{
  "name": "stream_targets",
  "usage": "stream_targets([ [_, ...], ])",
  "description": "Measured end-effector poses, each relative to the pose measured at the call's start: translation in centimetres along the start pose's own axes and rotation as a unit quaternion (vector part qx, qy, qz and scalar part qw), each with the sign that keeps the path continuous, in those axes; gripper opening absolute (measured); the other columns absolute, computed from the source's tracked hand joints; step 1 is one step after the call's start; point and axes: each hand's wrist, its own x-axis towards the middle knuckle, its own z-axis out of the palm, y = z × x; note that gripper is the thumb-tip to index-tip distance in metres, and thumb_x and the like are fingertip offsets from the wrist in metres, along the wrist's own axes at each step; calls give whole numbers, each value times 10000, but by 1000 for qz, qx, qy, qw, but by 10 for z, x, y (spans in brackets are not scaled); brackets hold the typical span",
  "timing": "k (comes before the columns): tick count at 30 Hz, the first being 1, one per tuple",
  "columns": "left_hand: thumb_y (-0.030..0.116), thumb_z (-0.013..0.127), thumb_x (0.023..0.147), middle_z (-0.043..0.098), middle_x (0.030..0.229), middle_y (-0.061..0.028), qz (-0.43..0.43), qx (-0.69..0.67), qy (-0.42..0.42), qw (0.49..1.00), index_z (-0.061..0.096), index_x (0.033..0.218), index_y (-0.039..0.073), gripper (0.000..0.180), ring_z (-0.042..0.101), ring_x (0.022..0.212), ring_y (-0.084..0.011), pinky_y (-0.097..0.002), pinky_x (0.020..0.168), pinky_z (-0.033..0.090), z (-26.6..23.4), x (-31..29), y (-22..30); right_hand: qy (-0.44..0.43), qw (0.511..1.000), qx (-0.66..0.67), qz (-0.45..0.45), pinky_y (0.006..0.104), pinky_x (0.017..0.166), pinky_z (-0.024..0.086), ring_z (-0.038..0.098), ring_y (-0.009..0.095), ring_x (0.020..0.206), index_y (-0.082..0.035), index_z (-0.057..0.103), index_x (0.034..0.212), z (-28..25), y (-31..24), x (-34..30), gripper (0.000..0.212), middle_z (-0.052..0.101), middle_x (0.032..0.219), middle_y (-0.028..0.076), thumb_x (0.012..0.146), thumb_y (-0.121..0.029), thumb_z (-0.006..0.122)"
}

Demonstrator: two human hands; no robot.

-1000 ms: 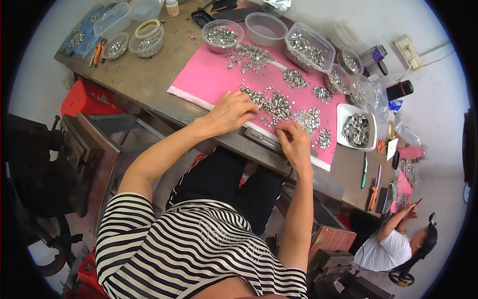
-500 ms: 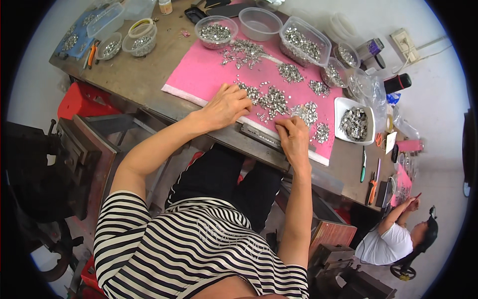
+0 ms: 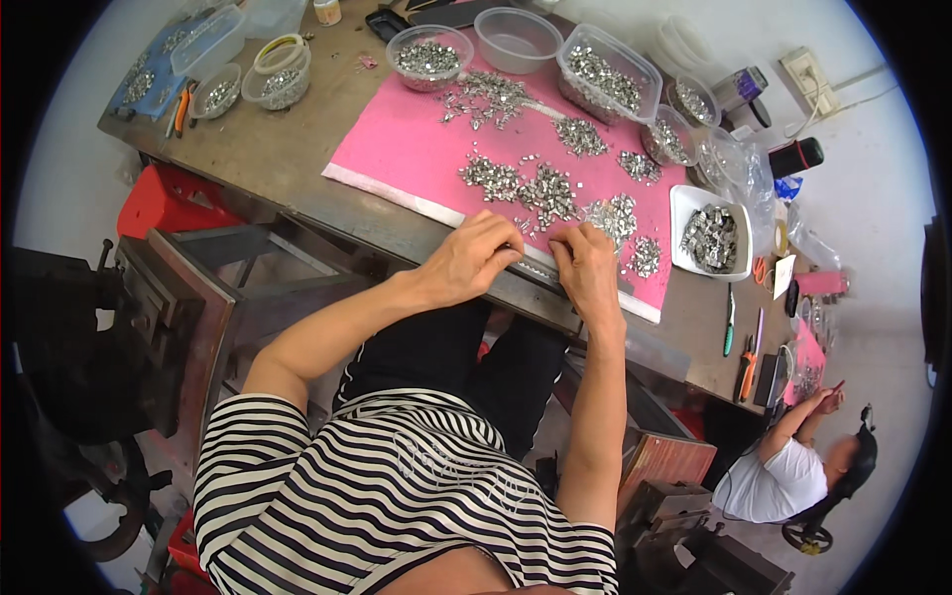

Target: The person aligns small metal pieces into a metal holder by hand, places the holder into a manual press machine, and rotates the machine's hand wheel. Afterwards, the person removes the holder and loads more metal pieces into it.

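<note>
My left hand [image 3: 474, 258] is at the front edge of the bench, thumb and fingertips pinched together over the left part of a narrow metal bar [image 3: 540, 288]. Whatever it pinches is too small to make out. Close by on the right, my right hand [image 3: 587, 266] has its thumb and forefinger together at the edge of the pink cloth [image 3: 397, 149]; the fingertips hide anything between them. A row of small shiny bits seems to lie along the bar. Just beyond both hands sits a pile of small silvery metal pieces [image 3: 548, 193], with another pile [image 3: 490, 178] to its left.
Clear tubs with metal pieces stand at the back, including a round one [image 3: 429, 59] and a rectangular one [image 3: 609, 77]. A white dish [image 3: 711, 234] of flat pieces is at right, near orange-handled pliers [image 3: 746, 372]. Another person [image 3: 783, 471] sits further right.
My left hand has come from the small piles on the cloth, down and right to the metal bar. My right hand has stayed nearly in place.
</note>
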Motion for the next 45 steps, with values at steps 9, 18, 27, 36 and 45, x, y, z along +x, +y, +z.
stream_targets([
  [9, 5, 654, 880, 590, 929, -134, 16, -18, 31, 999, 567, 949, -4, 112, 573, 878, -332, -415, 804, 475, 13, -5, -2, 58, 990, 117, 50, 441, 788, 444, 600, 346, 866, -7, 606, 993, -1, -27, -27, 95, 624, 908, 149, 911, 2, 654],
  [18, 33, 684, 874, 589, 933, -119, 68, 104, 27, 992, 587, 949, 12, 125, 580, 875, -317, -419, 776, 488, 12, -4, 6, 102, 984, 142, 34, 400, 820, 477, 618, 321, 875, 9, 600, 970, 14, -44, -36, 89, 652, 944, 142, 907, 29, 659],
  [27, 28, 705, 860, 671, 971, -113, 116, 93, 68, 987, 680, 1001, 11, 144, 621, 930, -306, -415, 821, 514, 12, -13, -4, 111, 989, 97, 22, 413, 814, 464, 614, 321, 884, 0, 603, 948, 21, -46, -37, 95, 654, 933, 137, 891, 36, 669],
  [36, 132, 692, 899, 671, 944, -44, 33, 179, 98, 978, 721, 965, 86, 86, 589, 942, -251, -402, 899, 418, -11, 14, -18, 119, 992, 43, -21, 401, 810, 423, 608, 288, 866, -42, 680, 967, 13, -47, -35, 103, 657, 916, 85, 873, -37, 720],
  [45, 223, 730, 879, 605, 873, -20, 6, 232, 0, 973, 758, 916, 148, 88, 559, 943, -231, -440, 925, 355, -20, 27, -29, 58, 998, -17, -12, 401, 806, 419, 606, 271, 848, -84, 739, 952, 19, -22, 5, 70, 617, 849, 80, 891, -97, 707],
])
